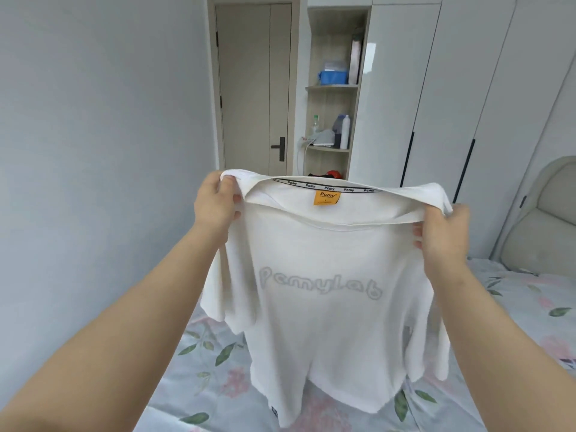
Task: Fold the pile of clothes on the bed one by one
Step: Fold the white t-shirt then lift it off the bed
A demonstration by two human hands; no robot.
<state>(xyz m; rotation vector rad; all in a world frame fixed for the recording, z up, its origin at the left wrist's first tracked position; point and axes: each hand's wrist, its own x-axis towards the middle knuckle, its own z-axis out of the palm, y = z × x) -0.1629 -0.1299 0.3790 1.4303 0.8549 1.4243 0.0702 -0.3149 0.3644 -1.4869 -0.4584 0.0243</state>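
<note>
A white T-shirt (321, 325) with faint grey lettering on the chest and an orange neck label hangs spread in the air above the bed (205, 363). My left hand (215, 204) grips its left shoulder, and my right hand (442, 235) grips its right shoulder. The collar faces me and the sleeves hang down at both sides. The hem hangs just over the floral sheet. No pile of other clothes shows in this view.
The bed's padded headboard (542, 219) stands at the right. Beyond the shirt are a closed door (252, 88), open shelves (333, 88) with bottles and a blue box, and tall white wardrobe doors (452, 88). A plain wall fills the left.
</note>
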